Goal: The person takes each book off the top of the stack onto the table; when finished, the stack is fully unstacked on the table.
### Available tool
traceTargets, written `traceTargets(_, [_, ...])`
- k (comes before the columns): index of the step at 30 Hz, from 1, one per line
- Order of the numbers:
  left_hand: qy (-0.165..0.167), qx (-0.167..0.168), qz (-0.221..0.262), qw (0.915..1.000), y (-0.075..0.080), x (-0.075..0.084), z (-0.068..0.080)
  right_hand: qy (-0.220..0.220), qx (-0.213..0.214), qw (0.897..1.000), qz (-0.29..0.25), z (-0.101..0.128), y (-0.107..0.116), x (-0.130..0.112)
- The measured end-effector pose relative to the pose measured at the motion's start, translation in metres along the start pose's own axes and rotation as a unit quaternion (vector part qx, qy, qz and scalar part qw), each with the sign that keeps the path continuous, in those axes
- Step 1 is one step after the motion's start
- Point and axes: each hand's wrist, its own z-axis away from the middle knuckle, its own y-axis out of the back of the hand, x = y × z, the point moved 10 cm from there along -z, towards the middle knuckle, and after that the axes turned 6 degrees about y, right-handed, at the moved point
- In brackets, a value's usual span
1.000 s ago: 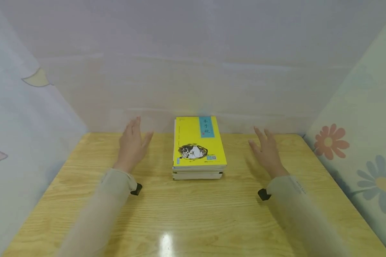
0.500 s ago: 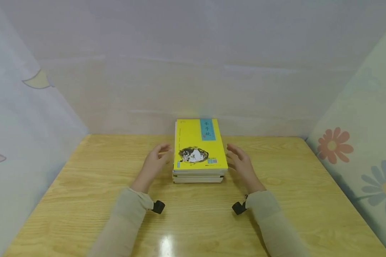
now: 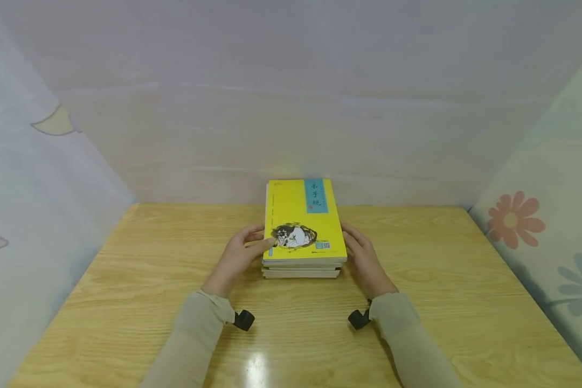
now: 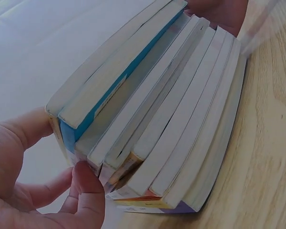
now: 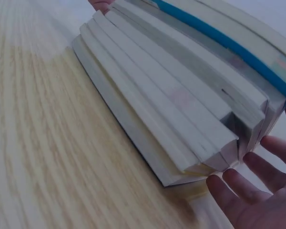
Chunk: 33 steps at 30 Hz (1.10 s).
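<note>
A stack of books (image 3: 303, 240), topped by a yellow cover, lies at the center of the frame on a wooden table (image 3: 126, 302). The left hand (image 3: 237, 256) grips the stack's left side, thumb on the cover and fingers curled at the edges. The right hand (image 3: 366, 258) rests against the stack's right side, fingers only loosely bent.

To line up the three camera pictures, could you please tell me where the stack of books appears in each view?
Head: the stack of books lies at centre on the wooden table, between left hand and right hand.
Left wrist: it fills the centre, page edges showing.
Right wrist: it runs from upper left to right.
Shared landmark: the blue band near the stack's top.
</note>
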Motion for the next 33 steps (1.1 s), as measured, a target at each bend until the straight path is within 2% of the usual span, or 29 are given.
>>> traceTargets(3, [-0.002, -0.004, 0.011, 0.9999, 0.0, 0.001, 0.001, -0.001, -0.005, 1.0, 0.003, 0.0, 0.001, 0.002])
traceTargets(7, [-0.005, -0.009, 0.003, 0.9999, 0.003, 0.004, 0.003, 0.0, -0.011, 1.0, 0.001, 0.0, 0.0, 0.002])
traceTargets(15, [-0.003, -0.071, 0.054, 0.996, 0.011, 0.004, 0.005, -0.005, -0.005, 1.0, 0.008, 0.001, -0.002, 0.003])
traceTargets(20, [-0.006, -0.085, 0.073, 0.9936, 0.018, 0.004, 0.005, -0.002, -0.008, 1.0, 0.0, 0.001, -0.006, 0.002])
traceTargets(29, [-0.053, -0.087, 0.119, 0.9876, 0.039, 0.012, 0.005, -0.003, -0.025, 1.0, -0.016, 0.001, -0.009, 0.001])
traceTargets(33, [-0.063, -0.071, 0.13, 0.9871, 0.055, 0.016, 0.01, -0.002, -0.033, 0.999, -0.01, -0.001, -0.011, 0.001])
